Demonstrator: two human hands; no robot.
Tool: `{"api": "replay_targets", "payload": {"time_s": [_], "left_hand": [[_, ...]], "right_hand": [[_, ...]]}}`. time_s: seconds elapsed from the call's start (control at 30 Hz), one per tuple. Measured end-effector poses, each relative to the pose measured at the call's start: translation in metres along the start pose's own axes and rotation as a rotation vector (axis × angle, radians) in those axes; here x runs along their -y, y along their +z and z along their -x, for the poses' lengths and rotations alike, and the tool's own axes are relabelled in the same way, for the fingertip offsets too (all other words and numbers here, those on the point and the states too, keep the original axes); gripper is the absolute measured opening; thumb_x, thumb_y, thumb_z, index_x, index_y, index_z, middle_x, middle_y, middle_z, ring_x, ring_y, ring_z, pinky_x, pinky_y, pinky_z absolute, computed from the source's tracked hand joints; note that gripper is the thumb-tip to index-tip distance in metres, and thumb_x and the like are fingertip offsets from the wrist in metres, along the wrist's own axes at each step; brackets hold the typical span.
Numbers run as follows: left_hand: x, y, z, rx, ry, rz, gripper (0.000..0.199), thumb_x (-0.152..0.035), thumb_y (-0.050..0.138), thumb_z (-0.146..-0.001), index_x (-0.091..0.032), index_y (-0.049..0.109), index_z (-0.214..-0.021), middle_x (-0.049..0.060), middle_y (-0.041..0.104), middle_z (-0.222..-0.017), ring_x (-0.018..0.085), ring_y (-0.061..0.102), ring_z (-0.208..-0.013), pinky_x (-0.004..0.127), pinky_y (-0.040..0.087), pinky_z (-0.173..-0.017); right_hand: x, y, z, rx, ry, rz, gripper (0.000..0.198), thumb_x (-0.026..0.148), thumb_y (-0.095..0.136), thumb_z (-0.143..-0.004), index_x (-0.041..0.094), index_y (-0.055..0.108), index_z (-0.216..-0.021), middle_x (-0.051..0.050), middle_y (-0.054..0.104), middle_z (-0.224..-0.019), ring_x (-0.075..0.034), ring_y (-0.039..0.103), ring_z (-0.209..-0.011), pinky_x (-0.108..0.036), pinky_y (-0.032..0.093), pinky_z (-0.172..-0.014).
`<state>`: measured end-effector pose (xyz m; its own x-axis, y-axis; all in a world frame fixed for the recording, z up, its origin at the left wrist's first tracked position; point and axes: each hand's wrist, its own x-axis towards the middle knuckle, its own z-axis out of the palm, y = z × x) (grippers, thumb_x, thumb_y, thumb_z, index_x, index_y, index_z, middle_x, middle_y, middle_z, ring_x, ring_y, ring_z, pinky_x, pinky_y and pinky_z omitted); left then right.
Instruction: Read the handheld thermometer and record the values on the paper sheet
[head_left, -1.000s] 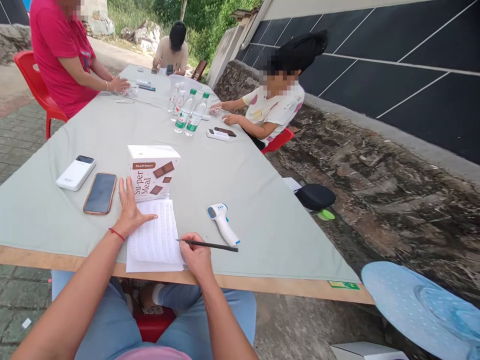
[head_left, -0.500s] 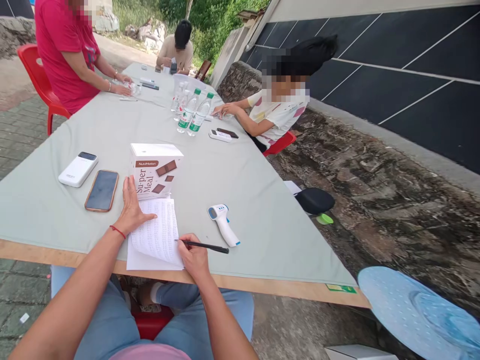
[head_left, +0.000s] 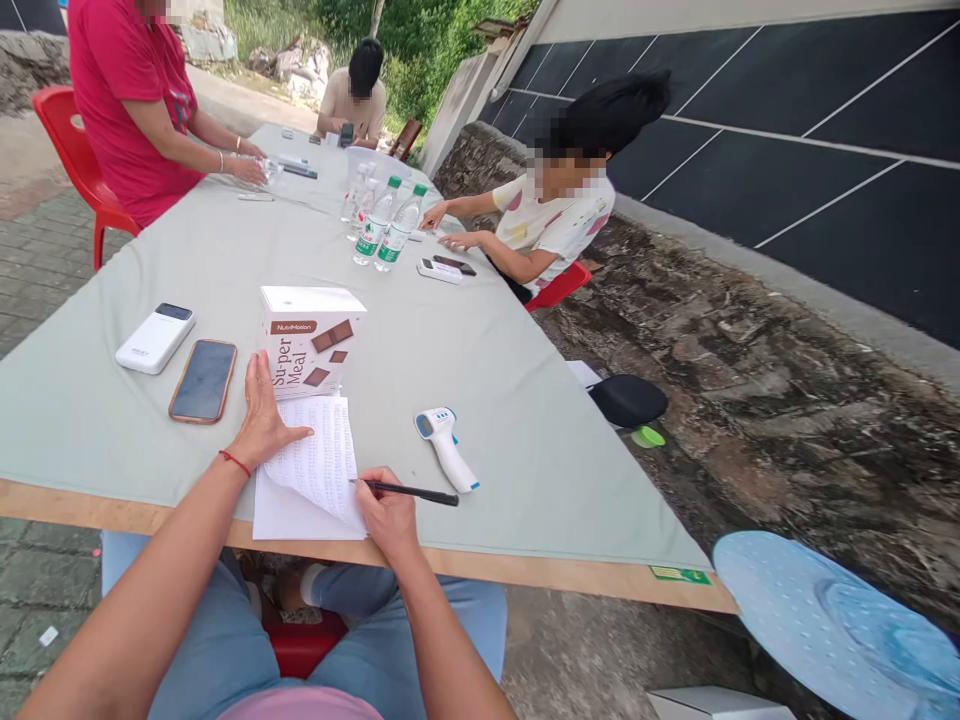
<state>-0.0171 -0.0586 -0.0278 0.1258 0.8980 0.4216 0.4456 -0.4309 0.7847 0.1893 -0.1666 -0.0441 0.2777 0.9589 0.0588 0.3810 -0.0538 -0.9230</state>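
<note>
Near the table's front edge lie sheets of paper (head_left: 319,470) covered with rows of small handwriting, the top one curling up at its lower part. My left hand (head_left: 264,415) rests on their upper left side, fingers stretched out and thumb apart, the fingertips beside a white and brown box (head_left: 315,340) marked "Su-per Meal". In my right hand (head_left: 390,510) is a black pen (head_left: 416,492), gripped near its tip, which points at the right edge of the top sheet. A white and blue infrared thermometer (head_left: 448,450) lies to the right of this hand.
Left of the box are a phone (head_left: 202,380) and a white power bank (head_left: 155,338). Several water bottles (head_left: 400,230) stand farther back by a clear plastic tub (head_left: 379,163). Three people sit or stand around the table (head_left: 525,440). A blue hat (head_left: 832,620) is at the right corner.
My hands, the pen and the paper stay almost still. The person on the right has drawn their hands apart on the table; the person at the far end has lowered a dark object.
</note>
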Motion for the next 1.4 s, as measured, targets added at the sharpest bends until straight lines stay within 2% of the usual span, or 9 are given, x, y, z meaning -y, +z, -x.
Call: {"api": "replay_targets", "payload": {"time_s": [0.47, 0.7, 0.9, 1.17, 1.4], "left_hand": [[0.0003, 0.0002, -0.0002, -0.009, -0.019, 0.037, 0.14, -0.034, 0.089, -0.052, -0.026, -0.009, -0.152, 0.017, -0.011, -0.16, 0.036, -0.012, -0.147, 0.06, 0.001, -0.117], [0.0013, -0.0007, 0.0001, 0.008, 0.007, -0.031, 0.139, -0.036, 0.088, -0.055, -0.026, -0.013, -0.151, 0.018, -0.012, -0.159, 0.039, -0.013, -0.146, 0.062, 0.004, -0.116], [0.0007, -0.001, -0.0003, -0.004, -0.011, 0.024, 0.14, -0.036, 0.089, -0.053, -0.027, -0.011, -0.151, 0.017, -0.012, -0.159, 0.036, -0.013, -0.147, 0.06, 0.001, -0.117], [-0.0005, -0.0033, 0.0006, 0.05, 0.005, -0.099, 0.14, -0.038, 0.085, -0.06, -0.028, -0.022, -0.148, 0.018, -0.017, -0.158, 0.037, -0.015, -0.146, 0.063, 0.004, -0.116], [-0.001, -0.0035, 0.0005, 0.054, 0.018, -0.133, 0.141, -0.038, 0.086, -0.06, -0.029, -0.025, -0.147, 0.019, -0.016, -0.158, 0.039, -0.013, -0.146, 0.063, 0.006, -0.116]], "right_hand": [[-0.0036, 0.0008, -0.0005, 0.007, -0.006, 0.012, 0.015, 0.035, 0.053, -0.07, 0.021, 0.058, -0.067, 0.003, 0.055, -0.055, -0.014, 0.049, -0.051, -0.027, 0.04, -0.052], [-0.0016, 0.0007, -0.0004, 0.004, -0.009, 0.015, 0.015, 0.035, 0.052, -0.07, 0.021, 0.057, -0.066, 0.003, 0.055, -0.055, -0.015, 0.049, -0.053, -0.027, 0.04, -0.054], [-0.0016, 0.001, -0.0009, -0.001, 0.009, -0.013, 0.016, 0.036, 0.052, -0.069, 0.021, 0.057, -0.066, 0.002, 0.055, -0.057, -0.015, 0.05, -0.054, -0.027, 0.04, -0.054], [0.0005, -0.0001, -0.0002, -0.012, 0.037, -0.024, 0.016, 0.036, 0.051, -0.068, 0.021, 0.056, -0.066, 0.003, 0.055, -0.056, -0.015, 0.049, -0.053, -0.027, 0.039, -0.053], [0.0, 0.0007, -0.0008, -0.008, 0.026, -0.021, 0.015, 0.036, 0.051, -0.068, 0.021, 0.055, -0.067, 0.004, 0.052, -0.055, -0.014, 0.047, -0.052, -0.027, 0.038, -0.053]]}}
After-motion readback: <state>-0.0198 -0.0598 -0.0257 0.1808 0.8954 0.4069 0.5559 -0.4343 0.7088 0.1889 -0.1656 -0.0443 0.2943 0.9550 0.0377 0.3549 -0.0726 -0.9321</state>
